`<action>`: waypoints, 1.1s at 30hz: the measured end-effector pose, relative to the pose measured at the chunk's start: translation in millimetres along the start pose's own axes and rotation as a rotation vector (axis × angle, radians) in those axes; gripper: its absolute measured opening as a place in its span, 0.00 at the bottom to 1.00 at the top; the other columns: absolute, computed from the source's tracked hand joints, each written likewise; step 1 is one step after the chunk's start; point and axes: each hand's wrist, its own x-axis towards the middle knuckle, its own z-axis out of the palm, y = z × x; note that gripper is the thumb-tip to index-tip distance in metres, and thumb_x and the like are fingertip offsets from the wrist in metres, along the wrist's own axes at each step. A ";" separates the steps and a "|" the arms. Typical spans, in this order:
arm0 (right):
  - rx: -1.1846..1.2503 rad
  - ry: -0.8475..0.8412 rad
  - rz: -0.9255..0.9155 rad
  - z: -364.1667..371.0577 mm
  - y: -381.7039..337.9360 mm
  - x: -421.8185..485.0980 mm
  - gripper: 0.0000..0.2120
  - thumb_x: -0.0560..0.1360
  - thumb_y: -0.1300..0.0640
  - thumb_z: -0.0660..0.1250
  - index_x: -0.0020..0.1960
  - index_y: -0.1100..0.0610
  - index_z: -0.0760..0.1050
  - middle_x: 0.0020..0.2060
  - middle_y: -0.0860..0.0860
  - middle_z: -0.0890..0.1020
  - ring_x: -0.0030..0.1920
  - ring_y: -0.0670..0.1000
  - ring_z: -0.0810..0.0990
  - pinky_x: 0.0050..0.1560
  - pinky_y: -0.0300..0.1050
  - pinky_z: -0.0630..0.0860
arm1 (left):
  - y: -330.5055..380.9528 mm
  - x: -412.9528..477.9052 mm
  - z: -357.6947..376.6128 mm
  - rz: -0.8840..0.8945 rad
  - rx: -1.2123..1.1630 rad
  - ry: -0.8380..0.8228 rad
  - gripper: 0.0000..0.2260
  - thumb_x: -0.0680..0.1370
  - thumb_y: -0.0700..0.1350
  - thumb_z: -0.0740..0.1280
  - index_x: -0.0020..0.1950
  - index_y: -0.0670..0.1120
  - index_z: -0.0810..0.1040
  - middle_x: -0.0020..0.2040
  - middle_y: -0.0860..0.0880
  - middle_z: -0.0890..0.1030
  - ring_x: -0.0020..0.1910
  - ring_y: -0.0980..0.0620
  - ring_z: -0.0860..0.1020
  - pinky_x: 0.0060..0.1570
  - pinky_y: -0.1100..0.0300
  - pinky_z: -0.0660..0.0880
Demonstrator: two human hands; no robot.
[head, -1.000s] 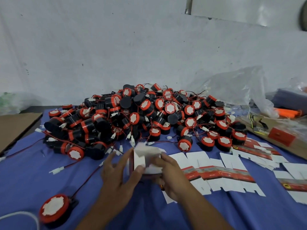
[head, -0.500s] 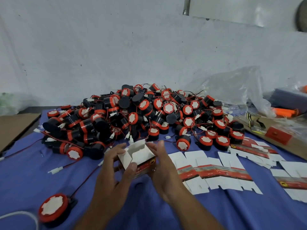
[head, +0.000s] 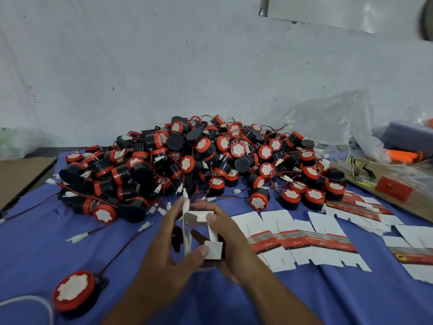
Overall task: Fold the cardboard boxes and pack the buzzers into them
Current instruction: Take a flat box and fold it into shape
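My left hand (head: 164, 261) and right hand (head: 234, 249) are pinching the box (head: 198, 220) with curled fingers (head: 173, 211), steadying it for flap folding.

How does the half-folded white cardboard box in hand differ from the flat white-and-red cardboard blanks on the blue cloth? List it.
The half-folded white cardboard box stands opened, flaps raised; the flat white-and-red cardboard blanks lie collapsed.
The left hand and right hand grip the box; the blanks rest untouched on the blue cloth.
The box shows mostly white; the blanks show red bands.
Both have white flaps.
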 end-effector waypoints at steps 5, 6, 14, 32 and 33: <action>-0.073 -0.011 0.066 1.7 6.3 3.4 0.27 0.75 0.45 0.72 0.72 0.43 0.69 0.63 0.52 0.81 0.61 0.55 0.80 0.63 0.54 0.77 | -4.6 -0.9 2.0 -0.028 0.151 0.156 0.28 0.72 0.64 0.70 0.69 0.72 0.61 0.67 0.72 0.65 0.67 0.56 0.71 0.61 0.50 0.73; -0.102 -0.013 0.074 2.3 10.3 4.0 0.27 0.75 0.48 0.72 0.71 0.41 0.69 0.60 0.52 0.82 0.59 0.54 0.81 0.62 0.55 0.77 | -6.3 -0.5 2.0 -0.039 0.146 0.189 0.26 0.73 0.63 0.69 0.68 0.70 0.63 0.66 0.70 0.67 0.65 0.55 0.73 0.60 0.49 0.74; -0.178 0.177 0.003 10.5 29.9 10.2 0.24 0.71 0.58 0.66 0.61 0.34 0.76 0.50 0.48 0.85 0.49 0.48 0.83 0.53 0.51 0.81 | -11.5 3.0 -2.4 0.042 0.294 0.147 0.26 0.74 0.50 0.65 0.69 0.67 0.63 0.66 0.69 0.68 0.64 0.68 0.69 0.56 0.69 0.68; -0.024 0.129 0.095 11.1 19.5 4.8 0.23 0.74 0.51 0.71 0.69 0.48 0.76 0.64 0.50 0.81 0.66 0.52 0.78 0.70 0.55 0.71 | -9.7 3.6 -6.3 0.070 0.506 0.020 0.29 0.73 0.75 0.50 0.71 0.66 0.60 0.63 0.62 0.62 0.63 0.60 0.62 0.63 0.60 0.63; -0.008 0.140 0.105 11.1 19.5 5.0 0.25 0.73 0.53 0.71 0.70 0.49 0.74 0.64 0.49 0.81 0.66 0.52 0.78 0.71 0.55 0.71 | -9.2 2.6 -6.5 0.070 0.465 0.012 0.26 0.76 0.72 0.51 0.72 0.65 0.61 0.64 0.62 0.62 0.66 0.60 0.63 0.63 0.64 0.64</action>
